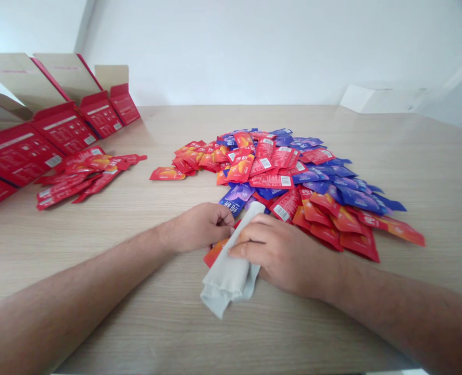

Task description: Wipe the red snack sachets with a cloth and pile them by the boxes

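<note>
Folded grey cloth (228, 278) lies closest, one piece, held in the closed grip of the right hand (281, 252) and pressed onto a single orange-red sachet (216, 251). The left hand (197, 226) pinches that sachet's edge, seemingly to steady it on the desk (137, 312). Beyond spreads one loose heap (293, 177) of red and blue sachets, too many to count, with a smaller red pile (82, 174) and about five open red cartons (59, 130) to the left.

With forearms converging, left hand (199, 227) and right hand (283, 254) meet, fingers (254, 233) curled

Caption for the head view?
Left hand holds a red sachet; right hand presses a grey cloth on it, beside a sachet heap.
</note>
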`<state>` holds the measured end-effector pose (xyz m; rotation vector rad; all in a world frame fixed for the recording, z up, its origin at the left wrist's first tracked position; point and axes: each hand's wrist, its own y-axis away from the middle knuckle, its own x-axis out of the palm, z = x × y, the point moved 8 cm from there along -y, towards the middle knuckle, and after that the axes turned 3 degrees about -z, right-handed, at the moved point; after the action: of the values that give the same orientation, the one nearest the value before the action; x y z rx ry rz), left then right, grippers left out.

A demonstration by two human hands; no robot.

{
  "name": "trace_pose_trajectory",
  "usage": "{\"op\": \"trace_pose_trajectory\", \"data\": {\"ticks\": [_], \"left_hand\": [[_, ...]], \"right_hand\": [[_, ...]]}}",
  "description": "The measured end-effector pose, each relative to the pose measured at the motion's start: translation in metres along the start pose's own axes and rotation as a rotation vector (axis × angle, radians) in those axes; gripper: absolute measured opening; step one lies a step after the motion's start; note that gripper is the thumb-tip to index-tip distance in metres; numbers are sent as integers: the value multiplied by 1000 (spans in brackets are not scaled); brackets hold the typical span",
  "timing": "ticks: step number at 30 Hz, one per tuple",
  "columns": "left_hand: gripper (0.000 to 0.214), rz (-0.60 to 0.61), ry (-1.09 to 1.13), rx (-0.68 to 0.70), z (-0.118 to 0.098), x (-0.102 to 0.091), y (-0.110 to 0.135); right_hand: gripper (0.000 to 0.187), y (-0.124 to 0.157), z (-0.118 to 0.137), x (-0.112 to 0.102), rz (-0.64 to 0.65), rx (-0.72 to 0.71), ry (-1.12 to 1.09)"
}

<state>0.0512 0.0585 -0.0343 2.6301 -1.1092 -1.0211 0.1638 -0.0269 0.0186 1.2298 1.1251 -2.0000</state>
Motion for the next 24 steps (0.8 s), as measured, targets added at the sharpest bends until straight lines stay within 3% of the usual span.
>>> {"op": "trace_pose_trajectory", "data": {"ticks": [4, 9, 14, 19, 24], "left_hand": [[14, 3, 7, -10, 1, 1, 0], [15, -7, -14, 7, -2, -1, 0], [15, -12, 3, -15, 1, 1, 0], [15, -5, -6, -1, -1, 0, -1], [14, 2, 11, -15, -1, 1, 0]], "right_hand": [[25, 0, -6, -3, -39, 73, 24], [23, -1, 3, 1, 15, -24, 5], [28, 2, -7, -2, -47, 69, 31], [23, -1, 4, 1, 31, -27, 7], [27, 1, -7, -3, -40, 73, 15]]}}
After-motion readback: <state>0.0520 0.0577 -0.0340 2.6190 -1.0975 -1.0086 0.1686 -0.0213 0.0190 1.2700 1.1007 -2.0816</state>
